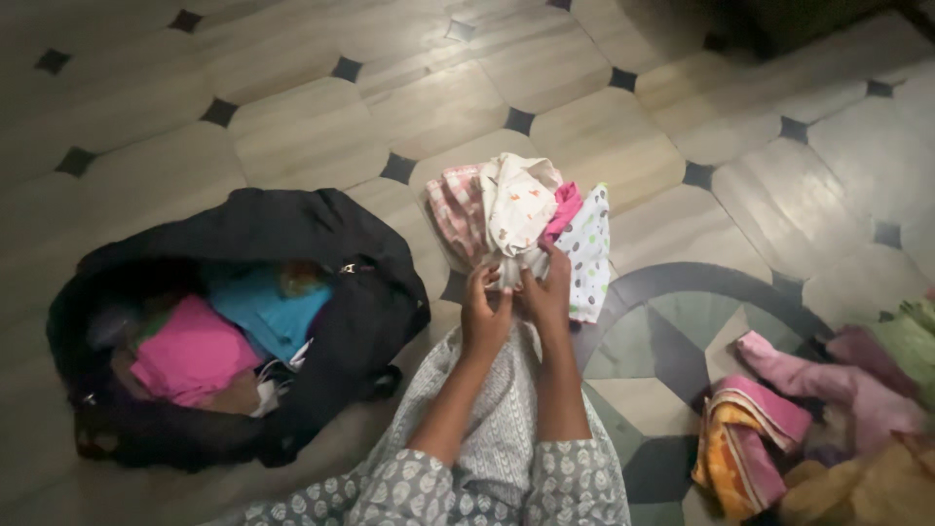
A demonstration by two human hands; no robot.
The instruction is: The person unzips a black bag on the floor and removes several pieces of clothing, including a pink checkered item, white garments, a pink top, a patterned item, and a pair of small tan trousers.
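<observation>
the tiled floor (321, 127) is carrying everything here. a black bag (243, 244) is lying unzipped at the left, showing pink and blue clothes inside, and a loose heap of clothes (828, 409) is spreading at the right. between them, just ahead of the person's lap, a bundle of small garments (521, 219) is being gathered; the work looks mid-way. the left hand (484, 314) and right hand (547, 295) are both closing around the bundle's lower end, fingers curled and pinching the cloth. moving it on is calling for a firm two-handed grip so no piece slips loose
</observation>
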